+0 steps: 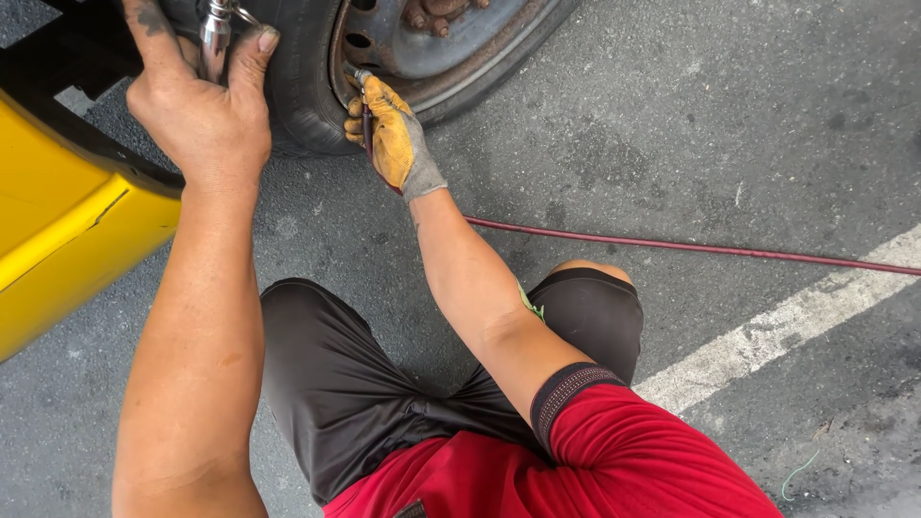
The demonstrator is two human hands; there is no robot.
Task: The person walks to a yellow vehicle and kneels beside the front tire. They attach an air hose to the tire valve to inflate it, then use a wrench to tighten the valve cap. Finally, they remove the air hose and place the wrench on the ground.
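Two hands at the tyre (297,86): my left hand (197,105) has its grip closed on a chrome gauge (216,34) against the tread; my gloved right hand (389,134) pinches the red hose (672,247) end at the rim (451,58).

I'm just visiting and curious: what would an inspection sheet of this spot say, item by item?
Surface: grey asphalt ground with a white painted line.
Job's things: black tyre on a rusty steel wheel rim; metal tool; hose nozzle at the rim edge.
Clutter: a thin green strand on the ground.
Hands: left hand, bare, grips the metal tool against the tyre; right hand, in a yellow glove, holds the hose nozzle.
Cables: red hose runs from the right hand across the ground.
Surroundings: yellow vehicle body at left.
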